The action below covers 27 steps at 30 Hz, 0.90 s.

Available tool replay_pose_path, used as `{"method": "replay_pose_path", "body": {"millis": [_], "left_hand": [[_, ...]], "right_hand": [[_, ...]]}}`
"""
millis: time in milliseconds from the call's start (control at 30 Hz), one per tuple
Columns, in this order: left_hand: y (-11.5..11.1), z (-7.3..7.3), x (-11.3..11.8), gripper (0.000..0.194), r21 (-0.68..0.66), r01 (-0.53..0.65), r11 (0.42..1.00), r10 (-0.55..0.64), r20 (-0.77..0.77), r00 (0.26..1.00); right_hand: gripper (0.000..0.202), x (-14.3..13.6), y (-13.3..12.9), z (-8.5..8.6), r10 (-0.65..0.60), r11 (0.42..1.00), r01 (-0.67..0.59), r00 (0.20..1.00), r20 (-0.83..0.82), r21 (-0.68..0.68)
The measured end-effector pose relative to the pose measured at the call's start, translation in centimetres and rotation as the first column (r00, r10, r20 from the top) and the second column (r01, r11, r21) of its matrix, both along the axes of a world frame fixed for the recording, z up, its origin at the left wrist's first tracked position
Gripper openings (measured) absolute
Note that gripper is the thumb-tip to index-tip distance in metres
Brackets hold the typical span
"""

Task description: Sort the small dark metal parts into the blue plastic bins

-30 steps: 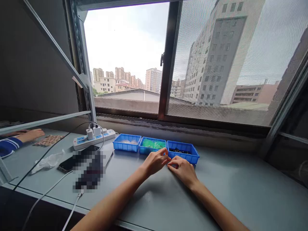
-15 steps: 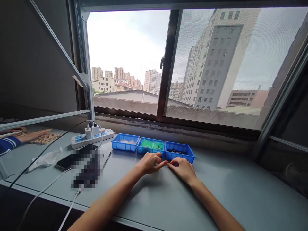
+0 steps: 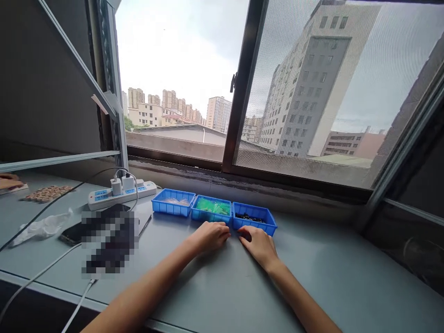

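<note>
My left hand (image 3: 212,236) is closed just in front of the middle blue bin (image 3: 210,216), its fingertips pinched; anything between them is too small to make out. Close by on the right, my right hand (image 3: 258,244) has thumb and fingers curled together in front of the right blue bin (image 3: 255,224). What it pinches, if anything, cannot be seen. Green packets (image 3: 213,206) fill the middle bin. Small black parts (image 3: 249,217) lie in the right one. The left blue bin (image 3: 173,208) holds small pale pieces (image 3: 176,201).
On the left are a power strip (image 3: 121,196) with chargers, a dark phone (image 3: 120,209), a blurred-out dark object (image 3: 111,245), cables and crumpled white plastic (image 3: 46,228). Another person's hand (image 3: 10,181) is at the far left beside a pile of brownish pieces (image 3: 48,193). A window stands behind.
My hands have drawn slightly apart, and my left fingers have curled in more. The view has shifted a little. At far left, the other person's hand has pulled back from the brownish pieces.
</note>
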<state>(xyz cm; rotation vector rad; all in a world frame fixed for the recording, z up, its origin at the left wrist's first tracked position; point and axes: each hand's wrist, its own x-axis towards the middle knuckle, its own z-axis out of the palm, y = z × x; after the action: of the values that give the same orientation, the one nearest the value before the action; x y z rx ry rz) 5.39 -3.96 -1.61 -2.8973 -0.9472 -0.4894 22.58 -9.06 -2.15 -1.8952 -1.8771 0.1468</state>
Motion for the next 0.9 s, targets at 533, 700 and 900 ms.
{"method": "replay_pose_path", "body": {"millis": [533, 700, 900], "left_hand": [[1.0, -0.9, -0.1, 0.005, -0.031, -0.038, 0.999, 0.041, 0.101, 0.994], [0.9, -0.3, -0.3, 0.018, -0.097, -0.093, 0.991, 0.099, 0.057, 0.993], [0.7, -0.3, -0.5, 0.017, -0.097, -0.086, 0.992, 0.094, 0.084, 0.992]], "right_hand": [[0.019, 0.3, 0.0, -0.1, 0.084, 0.99, -0.1, 0.985, 0.15, 0.099], [0.029, 0.2, 0.2, -0.5, 0.052, 0.981, -0.097, 0.967, 0.251, 0.168], [0.023, -0.2, 0.2, -0.8, 0.133, 0.976, -0.167, 0.965, 0.226, 0.139]]}}
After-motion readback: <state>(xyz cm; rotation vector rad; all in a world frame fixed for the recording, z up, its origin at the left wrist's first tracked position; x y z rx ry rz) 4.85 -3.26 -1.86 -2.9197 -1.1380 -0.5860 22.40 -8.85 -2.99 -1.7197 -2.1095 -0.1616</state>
